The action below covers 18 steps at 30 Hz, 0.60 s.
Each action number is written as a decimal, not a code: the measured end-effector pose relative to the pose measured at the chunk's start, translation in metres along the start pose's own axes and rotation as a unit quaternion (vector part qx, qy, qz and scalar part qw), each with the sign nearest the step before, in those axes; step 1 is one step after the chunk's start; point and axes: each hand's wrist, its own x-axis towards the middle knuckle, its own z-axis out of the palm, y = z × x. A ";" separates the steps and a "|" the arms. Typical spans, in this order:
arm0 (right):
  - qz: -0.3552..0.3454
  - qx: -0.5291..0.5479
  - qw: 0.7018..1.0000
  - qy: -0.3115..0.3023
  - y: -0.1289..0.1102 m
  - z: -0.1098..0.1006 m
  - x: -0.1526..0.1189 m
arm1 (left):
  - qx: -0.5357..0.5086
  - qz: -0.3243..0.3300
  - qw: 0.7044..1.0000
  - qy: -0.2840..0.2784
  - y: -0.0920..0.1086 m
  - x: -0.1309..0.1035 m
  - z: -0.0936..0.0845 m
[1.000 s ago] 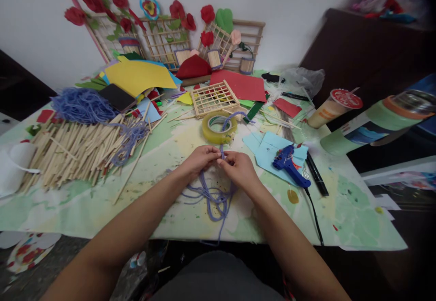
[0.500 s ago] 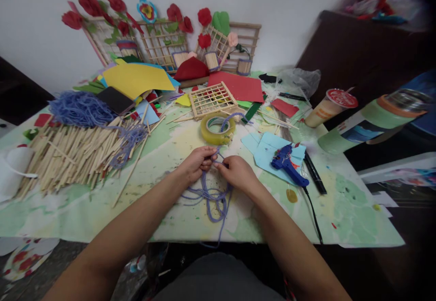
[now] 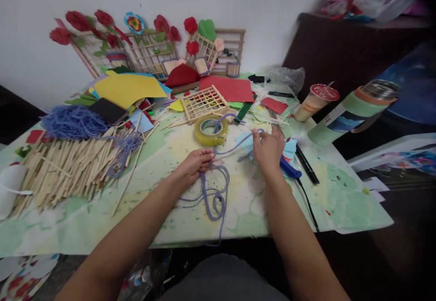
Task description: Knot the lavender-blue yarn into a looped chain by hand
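At far left on a cloth-covered bench (image 3: 344,205), its pale green and yellow surface flecked with dark specks, we see a smooth white cylinder (image 3: 10,192) beside a dense pile of slim, dry-looking wooden sticks (image 3: 64,171). Above them sits a tangled, fuzzy heap of violet-blue yarn (image 3: 73,121), next to flat sheets of yellow paper (image 3: 129,87). Toward the middle, the left hand (image 3: 195,165) keeps its grip pinched on a soft yarn strand (image 3: 224,208) in the same violet-blue, fingertips pressed together just in front of a glossy, translucent yellow tape roll (image 3: 200,133). Behind the roll, we find a small wooden lattice (image 3: 206,103) of crossed rods and a flat red sheet (image 3: 226,88). The strand lies in loose, rounded loops on the bench near the left hand; one length slants up to the right hand (image 3: 267,149), whose grip pinches it between thumb and finger, while another piece of yarn curves over the tape roll. Farther right, we see a blue plastic glue gun (image 3: 290,168), partly hidden by that hand, a tapered cup (image 3: 315,102) with a red printed lid, and a pale green bottle (image 3: 344,115) with a metal top.
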 end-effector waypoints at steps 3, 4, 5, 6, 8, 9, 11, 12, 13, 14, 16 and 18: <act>-0.066 0.045 0.995 -0.059 -0.012 0.005 -0.010 | 0.029 0.001 1.000 0.000 0.000 -0.001 0.002; -0.094 0.073 0.989 -0.090 -0.018 0.008 -0.016 | 0.034 0.002 0.999 -0.004 0.000 -0.001 0.003; -0.117 0.106 0.980 -0.124 -0.023 0.012 -0.022 | 0.035 0.003 0.999 -0.009 0.000 -0.001 0.003; -0.131 0.139 0.968 -0.161 -0.029 0.016 -0.028 | 0.035 0.003 0.999 -0.014 0.000 -0.001 0.003; -0.139 0.193 0.944 -0.231 -0.037 0.023 -0.039 | 0.032 0.002 0.999 -0.024 0.001 -0.001 0.003; -0.137 0.209 0.934 -0.255 -0.039 0.026 -0.044 | 0.032 0.001 0.999 -0.028 0.001 -0.001 0.003; -0.135 0.216 0.926 -0.278 -0.042 0.028 -0.049 | 0.032 0.000 0.999 -0.031 0.002 -0.001 0.002; -0.136 0.209 0.927 -0.282 -0.043 0.028 -0.051 | 0.033 -0.001 0.999 -0.029 0.003 -0.001 0.002; -0.137 0.199 0.928 -0.284 -0.043 0.026 -0.051 | 0.035 -0.004 0.999 -0.026 0.003 -0.001 0.002; -0.139 0.187 0.929 -0.287 -0.043 0.025 -0.051 | 0.037 -0.007 0.999 -0.023 0.003 -0.001 0.002; -0.138 0.164 0.930 -0.298 -0.044 0.022 -0.049 | 0.048 -0.014 0.999 -0.023 0.004 -0.002 0.002; -0.132 0.146 0.929 -0.314 -0.045 0.020 -0.047 | 0.066 -0.014 0.997 -0.026 0.003 -0.003 0.003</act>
